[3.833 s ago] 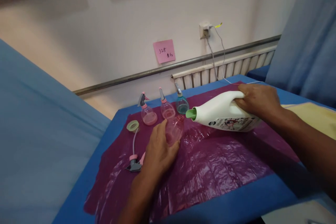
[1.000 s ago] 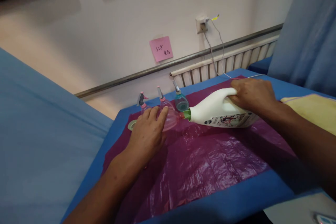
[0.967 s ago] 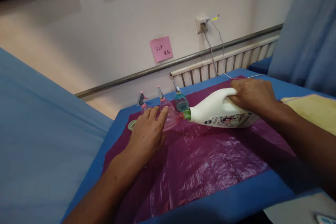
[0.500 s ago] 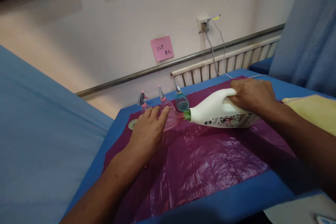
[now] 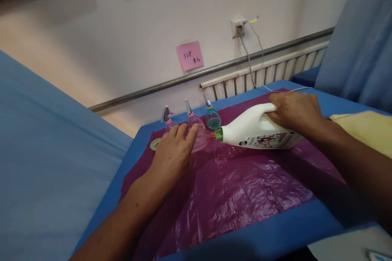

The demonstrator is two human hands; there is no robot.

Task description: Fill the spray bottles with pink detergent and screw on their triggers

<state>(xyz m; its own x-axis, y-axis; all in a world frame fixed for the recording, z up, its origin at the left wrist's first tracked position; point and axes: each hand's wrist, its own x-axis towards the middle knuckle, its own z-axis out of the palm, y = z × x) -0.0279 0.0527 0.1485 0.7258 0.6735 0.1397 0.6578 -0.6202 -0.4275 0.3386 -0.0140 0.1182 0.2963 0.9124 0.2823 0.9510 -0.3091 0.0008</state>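
Observation:
My right hand [image 5: 295,108] is closed around the handle of a white detergent jug [image 5: 245,128], tipped on its side with its green-lined mouth facing left. The mouth meets the reddish neck of a clear plastic bottle [image 5: 200,140], which also lies tilted, neck to the right. My left hand [image 5: 174,147] grips that bottle's body from the left; part of it is hidden under my fingers. Close behind stand a clear spray bottle [image 5: 192,119] with a pink collar, another pink-collared spray bottle [image 5: 168,120], and a teal spray bottle [image 5: 213,119]. A pale green cap [image 5: 155,144] lies left of my left hand.
A purple plastic sheet [image 5: 245,183] covers much of the blue table [image 5: 333,100]. A yellow cloth [image 5: 364,128] lies at the right. Blue curtains [image 5: 55,163] hang on both sides. Behind are a radiator [image 5: 269,73] and a socket with cables [image 5: 238,28].

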